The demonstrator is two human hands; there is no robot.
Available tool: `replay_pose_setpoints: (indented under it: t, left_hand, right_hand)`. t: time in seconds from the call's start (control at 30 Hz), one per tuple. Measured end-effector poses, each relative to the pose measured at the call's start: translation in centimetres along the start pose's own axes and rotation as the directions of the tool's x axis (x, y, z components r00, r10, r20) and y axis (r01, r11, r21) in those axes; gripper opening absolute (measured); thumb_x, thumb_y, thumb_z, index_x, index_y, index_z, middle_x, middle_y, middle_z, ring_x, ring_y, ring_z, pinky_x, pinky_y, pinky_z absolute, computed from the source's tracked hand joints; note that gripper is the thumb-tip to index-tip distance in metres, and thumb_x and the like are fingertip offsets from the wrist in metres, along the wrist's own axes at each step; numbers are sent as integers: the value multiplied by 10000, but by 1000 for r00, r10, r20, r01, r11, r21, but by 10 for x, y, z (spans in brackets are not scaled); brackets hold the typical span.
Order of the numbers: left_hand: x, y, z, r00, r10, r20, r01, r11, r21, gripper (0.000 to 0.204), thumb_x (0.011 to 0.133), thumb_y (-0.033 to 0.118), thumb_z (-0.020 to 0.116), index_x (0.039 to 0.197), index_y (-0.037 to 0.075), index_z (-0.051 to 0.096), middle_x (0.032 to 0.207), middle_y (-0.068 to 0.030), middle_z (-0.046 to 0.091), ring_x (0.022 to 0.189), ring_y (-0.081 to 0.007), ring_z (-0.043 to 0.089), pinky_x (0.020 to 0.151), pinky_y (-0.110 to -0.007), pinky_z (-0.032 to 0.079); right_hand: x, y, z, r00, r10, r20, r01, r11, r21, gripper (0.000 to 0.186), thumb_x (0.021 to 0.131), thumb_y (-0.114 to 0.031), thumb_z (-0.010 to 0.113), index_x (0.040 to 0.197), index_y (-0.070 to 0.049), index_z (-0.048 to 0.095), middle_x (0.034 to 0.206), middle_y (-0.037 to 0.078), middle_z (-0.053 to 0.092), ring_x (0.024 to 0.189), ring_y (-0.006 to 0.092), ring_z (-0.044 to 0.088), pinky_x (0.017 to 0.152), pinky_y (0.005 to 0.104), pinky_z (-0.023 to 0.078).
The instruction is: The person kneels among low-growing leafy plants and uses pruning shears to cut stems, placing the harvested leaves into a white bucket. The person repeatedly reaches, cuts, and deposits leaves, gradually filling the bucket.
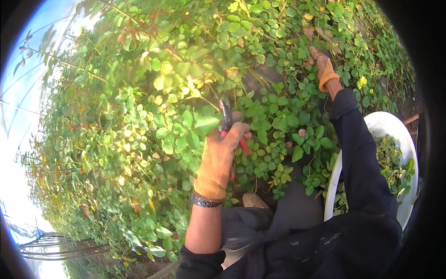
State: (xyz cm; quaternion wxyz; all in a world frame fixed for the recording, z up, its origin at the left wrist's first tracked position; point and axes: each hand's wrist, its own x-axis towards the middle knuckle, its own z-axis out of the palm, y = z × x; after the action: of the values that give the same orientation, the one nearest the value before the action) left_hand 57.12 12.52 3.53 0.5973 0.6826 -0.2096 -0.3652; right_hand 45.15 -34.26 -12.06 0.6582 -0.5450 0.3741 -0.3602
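My left hand (222, 149), in an orange work glove with a dark band at the wrist, grips a pair of pruning shears (226, 118). Their red handles run through the fist, and the dark blades point up into the leaves. Stretched out to the far right, my right hand (322, 67), also gloved in orange, is in among the foliage. Its fingers look curled together; leaves partly hide them, so what they hold does not show. Green leafy bushes (274, 109) surround both hands, with some yellowed and brown leaves among them.
Under my right arm stands a white tub (403, 132) with cut leafy stems (390, 160) inside. My shoe (254, 201) shows below the leaves. Long thin shoots (65, 59) rise at the upper left. Bent dark rods (65, 246) lie at the lower left.
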Motion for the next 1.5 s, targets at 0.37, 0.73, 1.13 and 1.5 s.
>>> replay_pose_setpoints:
  t: [0.37,0.73,1.13,1.5]
  left_hand:
    - [0,4,6,1000,21,8,-21,999,-36,627,1057,297,699,1525,-96,558,1153,-153,779,1019,-243,764,939,-412,631]
    - [3,0,2,1000,23,-19,-23,1000,0,568,1079,248,657,1515,-101,554,1166,-180,774,1072,-280,770,938,-417,642]
    - [6,-1,-1,1000,18,-22,-18,999,-28,597,1056,299,709,1482,-104,599,1177,-178,773,1024,-263,772,941,-426,651]
    - [13,3,-12,996,92,-20,-94,988,-120,603,1068,335,707,1473,-102,615,1194,-178,772,1074,-275,767,995,-429,638]
  right_hand:
    - [-73,-13,8,956,-268,119,264,963,52,569,1047,-234,750,1548,1,620,1478,102,728,1317,264,645,1108,355,492]
    - [-6,10,87,964,-94,249,258,558,-789,557,1063,-452,743,1417,-23,696,1205,244,797,1081,376,746,947,517,562]
    - [-116,51,62,977,155,-145,-113,959,262,503,1113,-490,624,1407,-114,784,1757,121,456,1547,357,412,1237,566,356]
    - [-261,107,84,726,528,-440,-305,821,482,526,1125,-436,638,1423,-19,758,1546,174,663,1446,323,537,1237,555,345]
